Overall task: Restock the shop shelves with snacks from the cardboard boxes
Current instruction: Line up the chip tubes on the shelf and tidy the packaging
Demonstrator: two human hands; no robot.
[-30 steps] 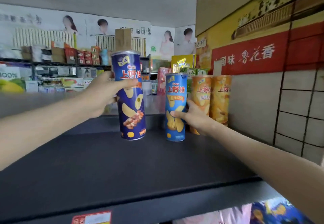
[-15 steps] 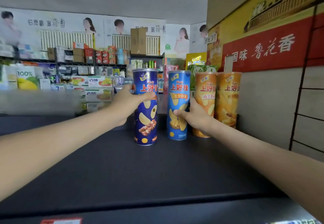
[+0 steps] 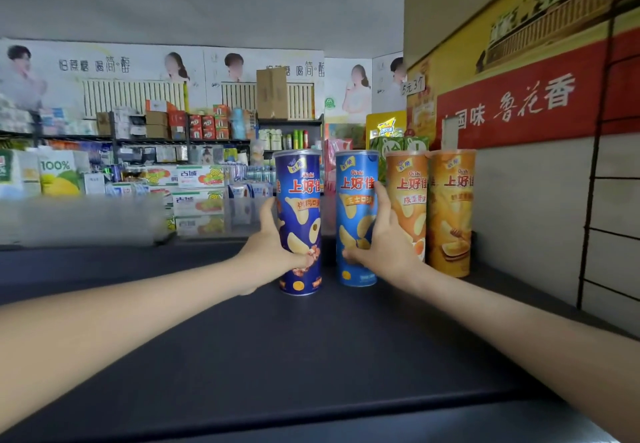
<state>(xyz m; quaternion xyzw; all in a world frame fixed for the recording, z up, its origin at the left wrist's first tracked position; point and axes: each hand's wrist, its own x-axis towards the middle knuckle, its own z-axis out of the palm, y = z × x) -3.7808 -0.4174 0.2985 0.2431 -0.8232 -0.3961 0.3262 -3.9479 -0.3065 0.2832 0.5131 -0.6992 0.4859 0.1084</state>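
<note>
A dark blue chip can (image 3: 300,200) stands upright on the black top shelf (image 3: 311,356), and my left hand (image 3: 268,252) grips its lower half from the left. Just right of it stands a lighter blue chip can (image 3: 355,196), which my right hand (image 3: 388,248) grips from the right side. Two orange chip cans (image 3: 410,193) (image 3: 450,214) stand in the same row further right, near the wall. All cans are upright and close together.
A grey tiled wall (image 3: 530,214) with a red banner bounds the shelf on the right, with a black wire rack (image 3: 595,200) against it. Green cartons (image 3: 401,146) stand behind the cans. Far shelves with boxed goods (image 3: 197,183) fill the background.
My left hand lowered the dark blue can onto the shelf and slid it back beside the lighter blue can. My right hand pushed its can closer to the orange cans.
</note>
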